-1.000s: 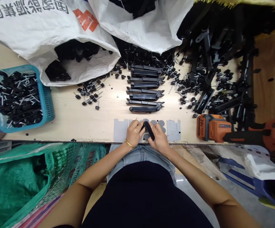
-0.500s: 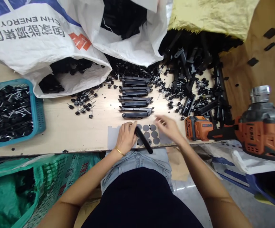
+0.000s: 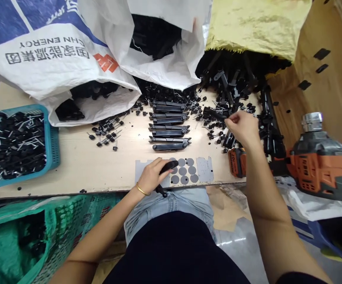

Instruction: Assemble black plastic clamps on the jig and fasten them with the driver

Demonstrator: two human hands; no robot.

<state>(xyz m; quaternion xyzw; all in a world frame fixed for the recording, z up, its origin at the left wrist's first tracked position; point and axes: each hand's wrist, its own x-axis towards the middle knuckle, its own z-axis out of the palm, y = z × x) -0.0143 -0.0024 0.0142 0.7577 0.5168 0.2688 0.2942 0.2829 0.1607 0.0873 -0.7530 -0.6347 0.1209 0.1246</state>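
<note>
My left hand (image 3: 151, 175) is closed around a long black plastic part (image 3: 169, 166), over the front edge of the table. One end of that part shows past the fingertips and another below the palm; the middle is hidden. Out to the right, my right hand (image 3: 244, 125) pinches the end of another elongated black plastic part (image 3: 215, 114), slightly blurred, above a heap of loose black parts. Between the hands and the bags, several black hinged arm pieces (image 3: 171, 146) lie stacked in a column. Beside my left hand is a grey sheet with dark circles (image 3: 182, 171).
A blue basket (image 3: 54, 148) of black-headed screws stands left. White sacks (image 3: 55, 51) and a yellow sack (image 3: 256, 27) open toward me at the back. An orange cordless power tool (image 3: 321, 161) lies right. Loose screws (image 3: 107, 132) are scattered about. A green bag (image 3: 52, 225) hangs below.
My right hand has moved from beside the grey sheet up and right to the heap, and now grips a black part. My left hand has tilted its part and drawn slightly toward me.
</note>
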